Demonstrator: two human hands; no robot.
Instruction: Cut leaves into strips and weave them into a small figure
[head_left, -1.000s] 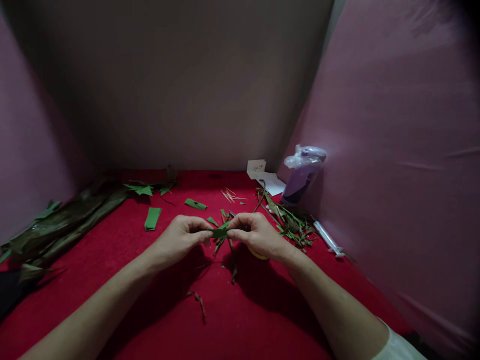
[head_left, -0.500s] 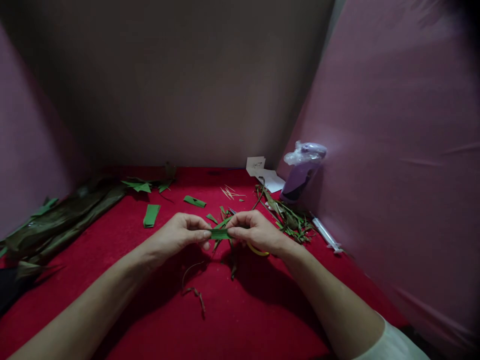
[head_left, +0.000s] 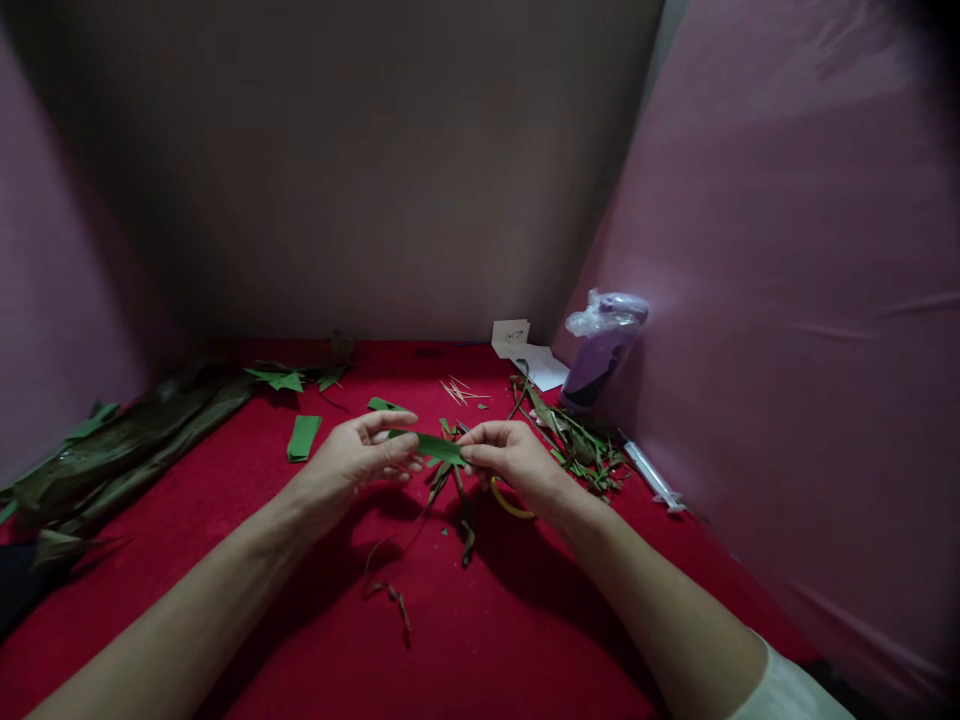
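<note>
A green leaf strip (head_left: pixel 439 447) stretches between my two hands above the red cloth (head_left: pixel 480 640). My right hand (head_left: pixel 510 458) pinches its right end between thumb and fingers. At the strip's left end, my left hand (head_left: pixel 367 450) has its fingers spread around the leaf, with the thumb beside it. Below the strip lie thin leaf scraps (head_left: pixel 441 480), and a yellow scissor handle (head_left: pixel 511 500) shows under my right hand. Left of my left hand rests a cut green piece (head_left: pixel 304 438). Another green piece (head_left: pixel 384 404) is partly hidden behind my left fingers.
Toothpicks (head_left: pixel 459 391) and white papers (head_left: pixel 541 366) lie at the back. A purple bottle (head_left: pixel 600 355), leaf trimmings (head_left: pixel 589 445) and a syringe (head_left: pixel 652 475) stand or lie at right. Large dried leaves (head_left: pixel 127 450) cover the left; a brown twig (head_left: pixel 397 605) is in front.
The leaf strip was pinched at both ends, short and level; now more of its length shows and it slants. My left hand has loosened and its fingers have spread.
</note>
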